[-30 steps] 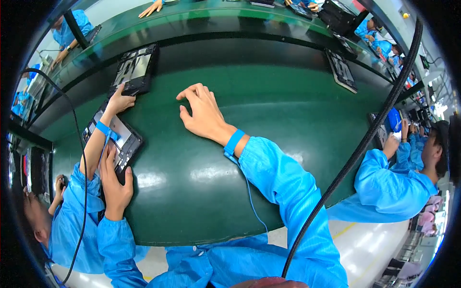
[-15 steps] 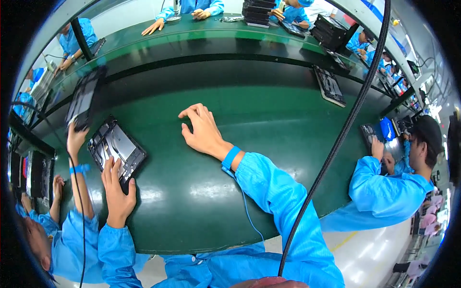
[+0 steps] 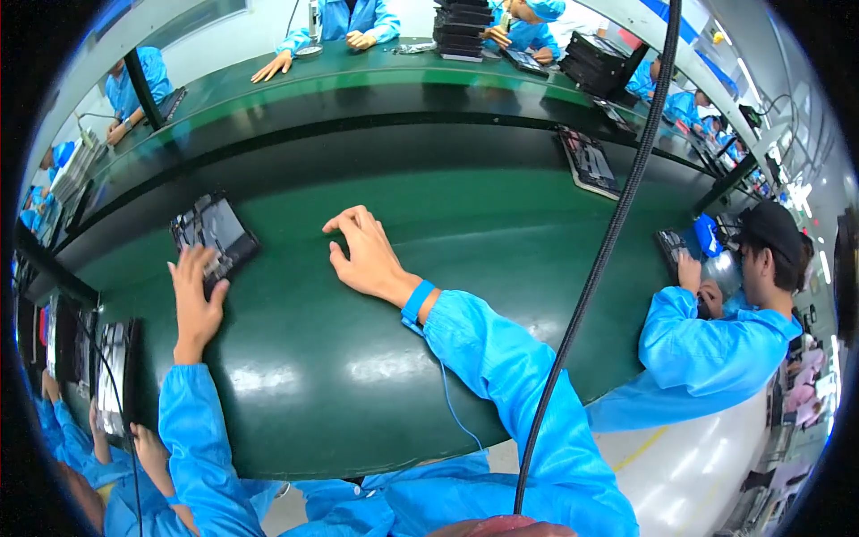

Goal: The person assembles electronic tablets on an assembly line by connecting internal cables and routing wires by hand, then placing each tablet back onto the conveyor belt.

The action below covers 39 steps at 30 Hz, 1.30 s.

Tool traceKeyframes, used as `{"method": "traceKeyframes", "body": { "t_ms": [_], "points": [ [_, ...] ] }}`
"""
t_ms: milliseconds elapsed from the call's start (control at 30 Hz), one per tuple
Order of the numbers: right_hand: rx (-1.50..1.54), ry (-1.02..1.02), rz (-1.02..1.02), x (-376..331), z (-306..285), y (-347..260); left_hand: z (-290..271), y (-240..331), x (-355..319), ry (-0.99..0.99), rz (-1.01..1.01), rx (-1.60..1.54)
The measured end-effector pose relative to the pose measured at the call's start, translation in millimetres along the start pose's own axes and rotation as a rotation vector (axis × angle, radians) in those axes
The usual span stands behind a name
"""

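Note:
A dark flat device with its inner parts exposed, like an opened tablet (image 3: 231, 234), lies tilted on the green table (image 3: 403, 358) at the left. My left hand (image 3: 194, 295) is at its near edge, fingers stretched and spread, with the fingertips overlapping it. Whether they press on it or hover just above, I cannot tell. Over the middle of the table is my right hand (image 3: 367, 258), empty, thumb and fingers apart and loosely bent. A blue wrist strap (image 3: 418, 302) with a thin cord circles my right wrist.
Another opened device (image 3: 591, 164) lies at the far right under a raised shelf (image 3: 358, 98). A black braided cable (image 3: 598, 251) crosses the view. Co-workers sit at both sides and opposite; the left one has a device (image 3: 114, 376). Black stacked trays (image 3: 461, 31) stand on the shelf.
The device by my left hand has slid away from me, and that hand has moved forward with it. The left co-worker's raised arm and device have come down to their own place. My right hand stays similar.

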State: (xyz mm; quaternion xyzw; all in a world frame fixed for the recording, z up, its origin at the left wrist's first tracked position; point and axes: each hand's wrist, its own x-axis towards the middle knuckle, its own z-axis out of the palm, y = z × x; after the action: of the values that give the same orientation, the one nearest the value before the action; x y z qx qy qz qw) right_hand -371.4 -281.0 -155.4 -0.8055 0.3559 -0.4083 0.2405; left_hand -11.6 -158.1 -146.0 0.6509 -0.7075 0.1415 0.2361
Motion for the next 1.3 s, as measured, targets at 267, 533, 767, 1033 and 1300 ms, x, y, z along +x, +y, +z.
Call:
{"method": "traceKeyframes", "body": {
  "t_ms": [267,533,767,1033,1300],
  "points": [
    [-0.01,-0.001,-0.072,-5.3,-2.0,7.9,42.6,-19.8,35.8,0.302,-0.242,0.123],
    [-0.007,-0.052,-0.045,0.1,-2.5,-2.5,9.6,57.7,26.8,0.225,0.04,-0.102],
    [-0.027,-0.041,-0.067,1.3,0.0,-4.3,5.2,66.0,27.7,0.247,0.121,-0.191],
    [-0.05,-0.04,-0.093,-2.1,-1.9,1.5,7.5,76.0,28.8,0.267,0.205,-0.294],
    [-0.077,0.096,-0.206,-7.1,4.8,18.7,22.6,74.4,24.4,0.223,0.168,-0.392]
  ]
}}
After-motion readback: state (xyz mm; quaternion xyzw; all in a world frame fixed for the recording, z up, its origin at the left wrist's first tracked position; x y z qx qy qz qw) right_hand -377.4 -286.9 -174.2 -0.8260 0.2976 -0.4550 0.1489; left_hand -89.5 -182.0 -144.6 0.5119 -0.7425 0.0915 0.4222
